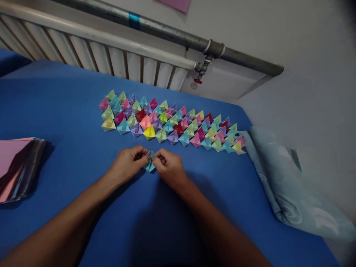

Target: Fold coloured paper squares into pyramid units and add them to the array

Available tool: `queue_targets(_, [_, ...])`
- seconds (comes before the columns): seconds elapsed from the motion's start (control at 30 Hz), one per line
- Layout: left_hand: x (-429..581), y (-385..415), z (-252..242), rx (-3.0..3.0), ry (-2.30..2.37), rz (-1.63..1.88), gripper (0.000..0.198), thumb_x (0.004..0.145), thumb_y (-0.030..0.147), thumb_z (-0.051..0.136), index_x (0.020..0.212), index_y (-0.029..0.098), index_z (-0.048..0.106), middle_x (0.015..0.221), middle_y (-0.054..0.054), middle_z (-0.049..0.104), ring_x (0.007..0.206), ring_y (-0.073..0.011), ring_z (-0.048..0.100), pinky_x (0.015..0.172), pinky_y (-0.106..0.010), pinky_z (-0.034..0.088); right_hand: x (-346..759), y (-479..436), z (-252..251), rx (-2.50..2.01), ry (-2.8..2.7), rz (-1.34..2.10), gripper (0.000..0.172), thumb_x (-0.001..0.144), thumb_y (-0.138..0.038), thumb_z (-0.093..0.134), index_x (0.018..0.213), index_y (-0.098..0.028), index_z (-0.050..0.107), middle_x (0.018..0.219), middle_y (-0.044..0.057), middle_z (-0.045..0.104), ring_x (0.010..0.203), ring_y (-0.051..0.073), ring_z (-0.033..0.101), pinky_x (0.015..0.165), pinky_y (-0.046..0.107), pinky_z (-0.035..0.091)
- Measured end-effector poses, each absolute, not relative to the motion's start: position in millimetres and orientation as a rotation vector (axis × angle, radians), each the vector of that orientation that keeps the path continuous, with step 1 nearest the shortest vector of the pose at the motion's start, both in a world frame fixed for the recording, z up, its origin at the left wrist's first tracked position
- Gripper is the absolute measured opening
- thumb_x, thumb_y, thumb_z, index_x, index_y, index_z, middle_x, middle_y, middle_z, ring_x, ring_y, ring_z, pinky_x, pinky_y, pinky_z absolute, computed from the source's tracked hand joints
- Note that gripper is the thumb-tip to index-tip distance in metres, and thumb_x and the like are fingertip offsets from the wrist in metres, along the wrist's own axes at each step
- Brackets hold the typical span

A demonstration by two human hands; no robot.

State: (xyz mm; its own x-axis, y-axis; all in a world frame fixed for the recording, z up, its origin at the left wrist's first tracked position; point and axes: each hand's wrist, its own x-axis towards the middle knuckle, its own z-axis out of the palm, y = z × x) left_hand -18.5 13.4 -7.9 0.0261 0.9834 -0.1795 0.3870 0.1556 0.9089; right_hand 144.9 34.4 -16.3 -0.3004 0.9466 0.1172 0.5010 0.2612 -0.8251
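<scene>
A light blue folded paper boat (pixel 150 166) is held between my two hands, low over the blue surface. My left hand (pixel 130 160) pinches its left side with thumb and fingers. On the opposite side, my right hand (pixel 170 165) is closed on it in the same way. The fingertips cover the boat's upper side edges. Just beyond my hands, several rows of small folded paper boats (pixel 149 132) stand close together in yellow, green, blue, purple, pink and red.
At the left lies a stack of coloured paper sheets (pixel 13 155). A folded pale blue patterned cloth (pixel 289 189) rests along the right edge of the blue surface (pixel 69 155). Behind are a white radiator (pixel 116 61) and a metal pipe (pixel 172 35) with a red-handled valve (pixel 197 81).
</scene>
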Motion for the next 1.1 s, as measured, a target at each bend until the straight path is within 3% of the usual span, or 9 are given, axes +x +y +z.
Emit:
queue_targets(0.27, [-28,14,-3,1.459,1.502,0.684,0.035,0.074,0.043,0.055,0.093,0.019,0.071,0.073,-0.003,0.069,0.066,-0.0170,0.061,0.057,-0.027,0.048,147,36,-11,-1.351,-1.962,0.944,0.011,0.078,-0.024,0.058,0.068,-0.020,0.059,0.059,-0.005,0.053,0.057,0.010,0.046,0.055,0.021,0.033])
queue_targets(0.43, [-38,16,-1,1.544,1.574,0.673,0.037,0.070,0.038,0.056,0.098,0.018,0.070,0.082,-0.005,0.071,0.073,-0.0196,0.065,0.068,-0.032,0.051,152,41,-9,-1.393,-2.039,0.922,0.007,0.075,-0.021,0.060,0.069,-0.019,0.063,0.061,-0.004,0.057,0.059,0.010,0.049,0.058,0.022,0.034])
queue_targets(0.73, [-48,17,2,1.574,1.612,0.566,0.016,0.070,0.033,0.052,0.072,0.022,0.063,0.064,0.001,0.062,0.059,-0.0155,0.055,0.057,-0.027,0.043,159,44,-11,-1.330,-1.954,1.024,0.010,0.073,-0.014,0.053,0.066,-0.019,0.058,0.059,-0.006,0.051,0.057,0.009,0.046,0.056,0.021,0.034])
queue_targets(0.9, [-43,14,1,1.651,1.571,0.575,0.014,0.073,0.032,0.056,0.073,0.024,0.067,0.065,0.001,0.063,0.060,-0.0156,0.056,0.057,-0.027,0.042,159,41,-11,-1.251,-2.018,0.968,0.011,0.075,-0.013,0.055,0.068,-0.019,0.060,0.062,-0.005,0.052,0.059,0.009,0.047,0.059,0.021,0.036])
queue_targets(1.1, [-43,14,-2,1.896,1.530,0.535,0.022,0.078,0.025,0.052,0.084,0.024,0.074,0.078,-0.001,0.067,0.070,-0.0166,0.062,0.069,-0.029,0.047,163,38,-17,-1.018,-2.304,0.750,0.024,0.079,-0.007,0.051,0.085,-0.021,0.070,0.073,-0.001,0.058,0.072,0.012,0.055,0.071,0.023,0.043])
